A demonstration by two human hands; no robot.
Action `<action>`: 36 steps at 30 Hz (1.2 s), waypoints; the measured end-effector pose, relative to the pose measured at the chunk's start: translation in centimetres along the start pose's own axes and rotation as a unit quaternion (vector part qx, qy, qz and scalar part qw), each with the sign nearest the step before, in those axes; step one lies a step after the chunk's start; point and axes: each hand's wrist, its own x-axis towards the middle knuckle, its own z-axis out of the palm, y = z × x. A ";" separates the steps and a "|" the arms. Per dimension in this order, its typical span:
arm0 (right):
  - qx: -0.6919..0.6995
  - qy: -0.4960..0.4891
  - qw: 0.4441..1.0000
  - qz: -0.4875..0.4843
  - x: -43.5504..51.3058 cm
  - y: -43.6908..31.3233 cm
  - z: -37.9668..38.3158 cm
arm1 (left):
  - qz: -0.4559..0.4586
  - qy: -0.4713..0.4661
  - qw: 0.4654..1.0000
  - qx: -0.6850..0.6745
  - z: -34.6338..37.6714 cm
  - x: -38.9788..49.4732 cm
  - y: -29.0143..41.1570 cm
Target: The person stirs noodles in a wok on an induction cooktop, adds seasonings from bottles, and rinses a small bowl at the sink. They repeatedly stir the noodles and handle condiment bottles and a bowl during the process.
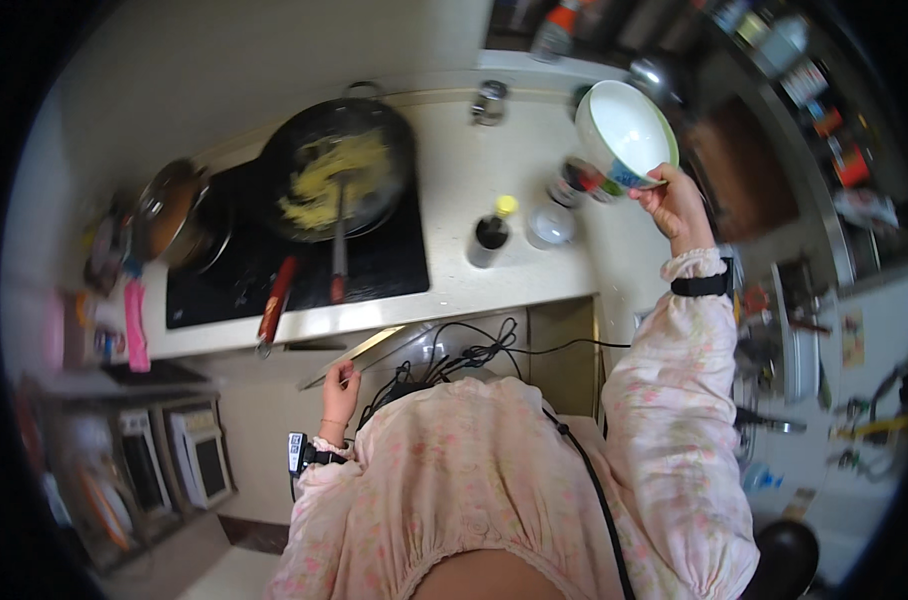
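Observation:
My right hand (673, 206) grips a white ceramic bowl (628, 127) by its near rim, thumb and fingers pinched on it. Green edges the bowl, blue decoration marks its side, and its tilted white inside shows no food. Below the counter's front edge, my left hand (341, 394) hangs with loosely bent fingers and nothing visible in it. On the black cooktop (221, 292) sits a dark wok (274, 165) containing yellow shredded food (349, 161), which looks like potato. A metal spatula (340, 240) rests in the food, and the wok's red handle (276, 300) juts over the counter edge.
Left of the wok stands a lidded pot (180, 217). A dark bottle with a yellow cap (491, 236), a clear-lidded container (551, 225) and a glass jar (490, 103) stand on the counter (454, 165). Black cables (491, 345) loop below, before my body.

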 end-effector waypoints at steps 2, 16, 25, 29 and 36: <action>-0.052 0.071 0.996 -0.015 -4.3 0.2 -4.4 | 0.015 -0.052 0.998 0.025 0.8 0.7 1.5; -0.656 0.544 0.514 -0.098 -23.1 10.3 -29.9 | 0.129 -0.255 0.948 0.142 8.1 3.5 10.2; -0.831 0.439 0.335 -0.073 -25.1 10.7 -36.0 | 0.186 -0.270 0.928 0.174 10.3 3.5 10.5; -0.836 0.433 0.332 -0.064 -24.9 8.8 -37.3 | 0.198 -0.280 0.921 0.186 11.6 3.5 11.2; -0.837 0.445 0.304 -0.092 -25.5 5.1 -36.0 | 0.212 -0.275 0.919 0.185 12.8 3.6 11.9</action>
